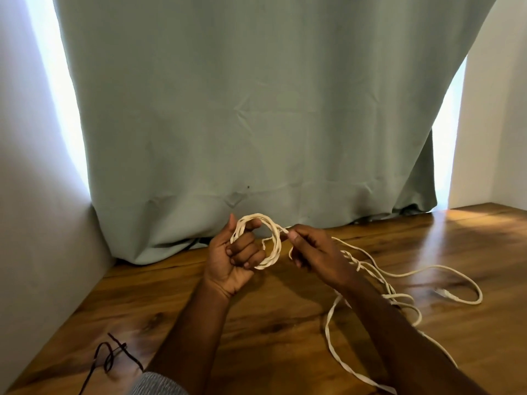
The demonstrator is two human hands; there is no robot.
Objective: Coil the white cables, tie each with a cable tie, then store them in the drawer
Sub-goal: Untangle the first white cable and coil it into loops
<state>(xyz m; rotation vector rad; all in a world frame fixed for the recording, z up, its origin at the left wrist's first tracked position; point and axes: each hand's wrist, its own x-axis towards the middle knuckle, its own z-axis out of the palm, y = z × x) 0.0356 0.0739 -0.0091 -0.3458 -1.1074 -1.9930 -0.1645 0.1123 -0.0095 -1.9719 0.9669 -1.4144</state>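
A coil of white cable (272,246) is held above the wooden table (285,317). My left hand (233,258) grips the coil's left side, its fingers curled through the loops. My right hand (316,252) pinches the cable strand where it leaves the coil at the upper right. The loose rest of the white cable (399,297) lies tangled on the table to the right, partly hidden behind my right forearm. Its plug end (445,293) rests on the wood at the far right.
Thin black cable ties (114,354) lie on the table at the lower left. A grey-green curtain (256,109) hangs down to the table's back edge. White walls close in on the left and right.
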